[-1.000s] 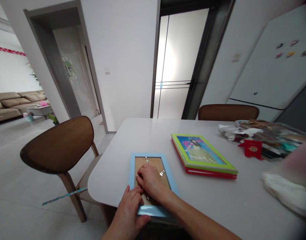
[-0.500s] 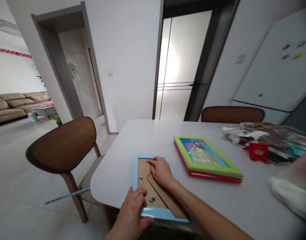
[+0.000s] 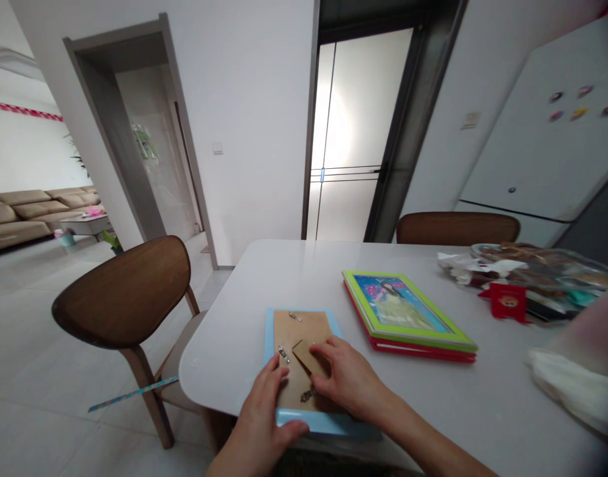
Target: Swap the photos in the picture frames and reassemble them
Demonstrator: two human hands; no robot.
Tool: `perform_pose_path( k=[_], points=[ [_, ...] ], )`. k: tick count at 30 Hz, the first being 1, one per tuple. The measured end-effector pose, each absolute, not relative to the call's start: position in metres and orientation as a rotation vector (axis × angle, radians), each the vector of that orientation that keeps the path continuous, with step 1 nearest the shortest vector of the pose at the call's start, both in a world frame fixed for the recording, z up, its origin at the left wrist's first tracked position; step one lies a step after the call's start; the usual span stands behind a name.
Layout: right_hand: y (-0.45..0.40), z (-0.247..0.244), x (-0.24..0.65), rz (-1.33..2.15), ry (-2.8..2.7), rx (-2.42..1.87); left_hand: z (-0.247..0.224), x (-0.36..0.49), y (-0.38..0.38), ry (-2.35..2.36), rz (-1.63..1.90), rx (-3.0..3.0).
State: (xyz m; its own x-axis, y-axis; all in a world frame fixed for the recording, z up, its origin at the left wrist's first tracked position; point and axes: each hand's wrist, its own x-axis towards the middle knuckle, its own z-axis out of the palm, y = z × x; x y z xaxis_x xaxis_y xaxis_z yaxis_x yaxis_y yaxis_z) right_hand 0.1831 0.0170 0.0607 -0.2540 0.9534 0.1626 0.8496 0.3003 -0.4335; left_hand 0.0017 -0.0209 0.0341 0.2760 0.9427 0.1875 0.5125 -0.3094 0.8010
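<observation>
1. Blue frame [image 3: 323, 424] lies at the table's [image 3: 224, 368] near edge, backing board [image 3: 308, 324] up, presumably so its 3 visible metal clips [image 3: 284, 354] face the hands.
2. Left hand [image 3: 264, 411]: thumb and fingers wide around the lower-left corner, likely bracing it.
3. Right hand [image 3: 346, 377]: fingers narrow over the stand flap [image 3: 306, 358]; pinch or light touch, cannot tell.
4. Green-rimmed picture [image 3: 406, 308] rests on a red item [image 3: 423, 352] to the right, apparently placed there for working room.

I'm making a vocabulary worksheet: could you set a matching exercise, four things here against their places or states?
1. Blue frame
2. Green frame
3. Right hand
4. Sofa

A. Fingers at the brown flap
B. In the far left background
C. Stacked on something red
D. Touched by the left hand

Pairs: 1-D, 2-C, 3-A, 4-B
</observation>
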Motion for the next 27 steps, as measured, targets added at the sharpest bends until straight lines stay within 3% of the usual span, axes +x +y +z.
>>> perform_pose_path(
  k=[5,10,19,24,27],
  points=[
    [0.012,0.093,0.173,0.297,-2.162,-1.532,0.041,0.007,-0.011,1.134,1.262,1.419],
    [0.007,0.102,0.17,0.433,-2.099,-1.39,0.054,-0.009,-0.001,1.074,1.328,1.007],
    [0.023,0.026,0.232,0.274,-2.008,-1.888,0.038,-0.103,0.013,1.461,1.215,1.163],
    [0.026,0.028,0.231,0.297,-1.976,-1.93,0.036,-0.106,0.019,1.642,1.168,1.397],
    [0.027,0.038,0.231,0.486,-1.827,-1.906,0.038,-0.092,0.016,1.729,1.225,1.554]
  ],
)
